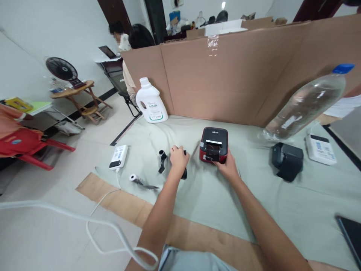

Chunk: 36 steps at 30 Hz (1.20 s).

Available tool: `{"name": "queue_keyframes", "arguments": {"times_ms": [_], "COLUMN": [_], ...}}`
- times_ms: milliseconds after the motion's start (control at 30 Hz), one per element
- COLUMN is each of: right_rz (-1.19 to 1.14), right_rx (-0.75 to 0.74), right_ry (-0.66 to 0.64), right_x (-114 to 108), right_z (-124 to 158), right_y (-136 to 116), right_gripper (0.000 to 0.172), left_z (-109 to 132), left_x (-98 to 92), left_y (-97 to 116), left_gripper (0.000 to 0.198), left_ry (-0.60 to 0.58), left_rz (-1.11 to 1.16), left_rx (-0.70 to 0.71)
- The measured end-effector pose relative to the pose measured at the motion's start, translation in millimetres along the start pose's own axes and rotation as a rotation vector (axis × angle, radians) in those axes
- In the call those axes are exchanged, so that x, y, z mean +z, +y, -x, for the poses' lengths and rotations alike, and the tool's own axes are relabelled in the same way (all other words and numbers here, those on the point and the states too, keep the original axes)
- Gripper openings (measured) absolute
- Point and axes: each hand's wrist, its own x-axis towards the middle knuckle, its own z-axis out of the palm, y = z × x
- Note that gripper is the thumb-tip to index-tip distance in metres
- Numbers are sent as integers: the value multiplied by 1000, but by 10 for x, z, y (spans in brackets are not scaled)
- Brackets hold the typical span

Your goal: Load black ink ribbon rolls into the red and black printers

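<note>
A small black-topped, red-sided label printer [213, 136] sits on the cloth, with a dark strip at its front. My right hand [229, 167] grips its lower right corner, fingers along the side. To the left, my left hand [179, 160] is closed over a black roll [184, 174], which shows only in part beside and below the fingers. A dark roll with a loose tail [162, 161] stands just left of that hand. Nearer to me lies a roll with a white core [135, 178], its dark strip trailing right.
A white jug [152, 101] and a tilted water bottle [307, 103] stand before a cardboard partition [220, 82]. On the right are a black device [287, 160] and a white box [320, 149]. A cabled white box [119, 156] lies left. People sit beyond.
</note>
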Motion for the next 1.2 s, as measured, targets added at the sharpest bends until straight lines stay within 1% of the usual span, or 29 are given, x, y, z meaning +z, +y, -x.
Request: {"name": "queue_keyframes", "arguments": {"times_ms": [67, 100, 133, 200, 233, 267, 333, 400, 433, 500, 533, 600, 667, 767, 867, 933, 1000, 1033, 1067, 1100, 1133, 1167, 1200], "right_rz": [-25, -36, -47, -70, -78, -80, -73, -68, -70, -76, -77, -78, -78, -74, -79, -77, -62, -54, -50, -51, -56, -62, -65], "right_rx": [-14, -16, -15, -19, -20, -18, -16, -21, -26, -36, -39, -42, -37, -33, -48, -52, -51, -51, -52, -55, -61, -69, -77], "right_ry": [1, 2, 5, -2, -2, 3, 9, 7, 4, 0, 5, 19, 26, 18, 11, 9, 16, 25, 31, 32, 29, 23, 18], "right_x": [2, 2, 3, 5, 6, 7, 9, 10, 11, 13, 15, 19, 22, 19, 12, 13, 18, 21, 24, 27, 28, 29, 28], "right_z": [1, 4, 8, 16, 19, 22, 22, 19, 17, 13, 13, 15, 21, 32, 35, 33, 28, 26, 24, 24, 25, 27, 29], "right_y": [-2, -2, 0, 5, 8, 10, 12, 8, 5, 0, -2, -1, 0, -3, -8, -6, -1, 3, 6, 10, 15, 23, 33], "right_gripper": [85, 84, 83, 82, 82, 82, 82, 82, 82, 83, 85, 86, 86, 85, 84, 82, 81, 81, 82, 82, 82, 81, 81], "left_z": [-23, -44, -71, -141, -182, -225, -316, -398, -431, -477, -488, -494, -491, -498, -497, -463, -400, -362, -325, -291, -263, -243, -231], "left_x": [-70, -140, -235, -489, -634, -781, -1041, -1201, -1234, -1213, -1170, -1057, -953, -882, -909, -947, -962, -950, -921, -874, -813, -740, -661], "left_y": [-61, -107, -170, -356, -479, -618, -920, -1201, -1316, -1479, -1526, -1566, -1569, -1588, -1636, -1613, -1471, -1341, -1172, -966, -734, -489, -245], "left_gripper": [30, 30, 30, 33, 36, 38, 37, 32, 30, 27, 25, 19, 14, 13, 14, 20, 31, 34, 34, 32, 29, 25, 20], "left_ry": [-9, -34, -72, -137, -137, -88, 40, 151, 186, 190, 156, 67, 11, 6, 28, 75, 195, 274, 344, 388, 341, 207, 23], "left_rz": [172, 314, 492, 895, 1075, 1202, 1297, 1277, 1227, 1076, 974, 772, 633, 555, 483, 432, 379, 372, 385, 432, 525, 629, 716], "left_rx": [7, 3, -11, -72, -116, -164, -282, -424, -480, -524, -511, -458, -422, -425, -416, -388, -305, -229, -137, -31, 45, 78, 68]}}
